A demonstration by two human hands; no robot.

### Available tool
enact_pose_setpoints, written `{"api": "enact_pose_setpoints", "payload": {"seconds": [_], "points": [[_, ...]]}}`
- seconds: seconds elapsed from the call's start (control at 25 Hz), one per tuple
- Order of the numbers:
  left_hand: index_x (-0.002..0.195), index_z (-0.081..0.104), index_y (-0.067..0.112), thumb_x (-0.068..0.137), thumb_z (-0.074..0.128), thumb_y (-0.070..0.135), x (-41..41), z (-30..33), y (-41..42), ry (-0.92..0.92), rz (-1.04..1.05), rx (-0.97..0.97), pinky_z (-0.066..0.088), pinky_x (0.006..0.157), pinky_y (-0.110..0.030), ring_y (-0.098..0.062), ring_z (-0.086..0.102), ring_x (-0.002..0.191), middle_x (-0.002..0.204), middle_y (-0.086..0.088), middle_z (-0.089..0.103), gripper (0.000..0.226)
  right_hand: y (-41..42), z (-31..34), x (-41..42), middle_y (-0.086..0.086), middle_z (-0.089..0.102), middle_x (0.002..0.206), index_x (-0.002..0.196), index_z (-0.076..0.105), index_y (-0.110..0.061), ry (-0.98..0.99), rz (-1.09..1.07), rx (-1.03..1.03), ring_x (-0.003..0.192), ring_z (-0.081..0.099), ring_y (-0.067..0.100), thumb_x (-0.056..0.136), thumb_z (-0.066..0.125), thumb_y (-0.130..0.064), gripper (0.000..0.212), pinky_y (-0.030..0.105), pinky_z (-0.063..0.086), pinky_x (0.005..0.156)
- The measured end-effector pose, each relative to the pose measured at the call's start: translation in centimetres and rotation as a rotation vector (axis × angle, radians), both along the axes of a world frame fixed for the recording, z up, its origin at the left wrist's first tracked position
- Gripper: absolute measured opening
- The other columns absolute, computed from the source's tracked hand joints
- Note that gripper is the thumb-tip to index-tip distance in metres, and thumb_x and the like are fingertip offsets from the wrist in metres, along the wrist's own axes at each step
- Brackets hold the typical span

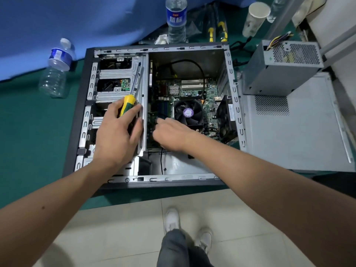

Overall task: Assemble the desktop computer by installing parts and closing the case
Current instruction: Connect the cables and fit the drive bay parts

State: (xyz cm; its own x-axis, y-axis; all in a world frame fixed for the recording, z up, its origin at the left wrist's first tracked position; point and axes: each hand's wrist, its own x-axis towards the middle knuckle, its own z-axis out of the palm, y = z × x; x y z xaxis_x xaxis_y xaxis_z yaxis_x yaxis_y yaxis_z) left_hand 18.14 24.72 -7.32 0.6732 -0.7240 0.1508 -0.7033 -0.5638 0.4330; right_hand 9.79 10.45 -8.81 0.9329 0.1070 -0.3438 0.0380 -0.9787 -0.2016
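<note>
here, the left hand [117, 132] grips a screwdriver [129, 99] over the open case's [77, 120] left edge while the right hand's [170, 134] grip, fingers hidden, cannot be told by the motherboard [194, 89]; a slipping tip could gouge it.

Dim, even light; soft focus; wide-angle bending at edges.

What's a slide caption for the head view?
Left hand holds screwdriver; right hand reaches into open computer case.

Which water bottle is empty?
The clear plastic bottle left of the open case, visibly empty; the blue-labelled one behind the case holds water.
</note>
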Motion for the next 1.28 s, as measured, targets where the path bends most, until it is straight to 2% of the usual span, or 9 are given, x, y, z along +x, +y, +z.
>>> {"api": "enact_pose_setpoints", "payload": {"seconds": [0.12,0.32,0.56,0.76,0.84,0.96,1.04,1.12,1.28], "points": [[0.135,0.060,0.021,0.098,0.055,0.031,0.0,0.0,0.0,0.007,0.008,-0.002,0.038,0.092,-0.027,-0.022,0.048,0.124,0.141,-0.010,0.044,0.038,0.4,-0.9,0.8,0.013,0.063,0.096,0.097,0.064,-0.004,0.078,-0.069,0.089,0.091,0.058,0.031,0.090,0.046,-0.006,0.020,0.034,0.045,0.079],[0.136,0.059,0.022,0.098,0.055,0.032,-0.1,0.3,0.1,0.028,0.007,0.003,0.041,0.095,-0.029,-0.023,0.048,0.125,0.142,-0.008,0.044,0.040,0.9,-1.1,1.6,0.012,0.067,0.107,0.105,0.064,-0.006,0.104,-0.157,0.179,0.094,0.063,0.031,0.096,0.043,-0.015,0.024,0.034,0.051,0.084],[0.135,0.060,0.023,0.097,0.056,0.031,-0.1,0.2,0.0,0.023,0.006,-0.014,0.043,0.096,-0.031,-0.023,0.049,0.125,0.141,-0.008,0.045,0.039,1.5,-0.7,1.9,0.012,0.066,0.115,0.115,0.061,-0.006,0.122,-0.069,0.124,0.101,0.064,0.030,0.098,0.041,-0.011,0.026,0.034,0.052,0.086],[0.136,0.059,0.024,0.097,0.056,0.032,-0.1,0.2,0.0,0.022,0.014,-0.008,0.041,0.092,-0.029,-0.022,0.049,0.123,0.140,-0.006,0.045,0.040,1.8,0.0,3.1,0.012,0.053,0.140,0.135,0.050,-0.007,0.196,0.031,0.038,0.122,0.054,0.025,0.099,0.038,-0.007,0.038,0.031,0.043,0.091],[0.136,0.059,0.024,0.097,0.056,0.033,-0.1,0.2,0.0,0.020,0.018,-0.009,0.041,0.091,-0.029,-0.021,0.049,0.123,0.141,-0.006,0.045,0.040,2.1,-0.1,3.6,0.009,0.050,0.143,0.137,0.050,-0.009,0.215,0.129,-0.046,0.121,0.053,0.022,0.099,0.043,-0.009,0.038,0.027,0.041,0.091],[0.136,0.059,0.024,0.097,0.056,0.033,-0.1,0.3,0.0,0.018,0.019,-0.006,0.040,0.092,-0.026,-0.020,0.049,0.122,0.140,-0.006,0.045,0.040,2.1,-0.7,4.1,0.006,0.056,0.135,0.128,0.058,-0.012,0.195,0.197,-0.092,0.111,0.054,0.021,0.096,0.051,-0.012,0.032,0.024,0.039,0.081],[0.136,0.059,0.025,0.097,0.056,0.033,-0.1,0.3,0.0,0.021,0.022,-0.003,0.039,0.092,-0.025,-0.020,0.049,0.122,0.140,-0.005,0.045,0.040,2.0,-0.9,4.2,0.002,0.063,0.107,0.104,0.064,-0.015,0.216,0.197,-0.072,0.104,0.057,0.023,0.094,0.052,-0.012,0.016,0.024,0.038,0.075],[0.136,0.059,0.026,0.097,0.056,0.034,-0.1,0.2,0.0,0.022,0.023,0.001,0.039,0.090,-0.026,-0.020,0.049,0.121,0.140,-0.005,0.045,0.039,1.8,-0.8,4.1,-0.001,0.053,0.079,0.084,0.058,-0.017,0.255,0.161,0.023,0.086,0.057,0.022,0.093,0.052,-0.013,0.011,0.026,0.041,0.069],[0.136,0.059,0.026,0.097,0.056,0.034,-0.1,0.2,0.0,0.018,0.022,0.001,0.040,0.089,-0.027,-0.021,0.051,0.120,0.139,-0.006,0.046,0.040,0.9,-0.7,3.8,-0.001,0.049,0.073,0.076,0.052,-0.016,0.077,-0.091,0.301,0.076,0.057,0.022,0.090,0.058,-0.011,0.016,0.028,0.045,0.064]]}}
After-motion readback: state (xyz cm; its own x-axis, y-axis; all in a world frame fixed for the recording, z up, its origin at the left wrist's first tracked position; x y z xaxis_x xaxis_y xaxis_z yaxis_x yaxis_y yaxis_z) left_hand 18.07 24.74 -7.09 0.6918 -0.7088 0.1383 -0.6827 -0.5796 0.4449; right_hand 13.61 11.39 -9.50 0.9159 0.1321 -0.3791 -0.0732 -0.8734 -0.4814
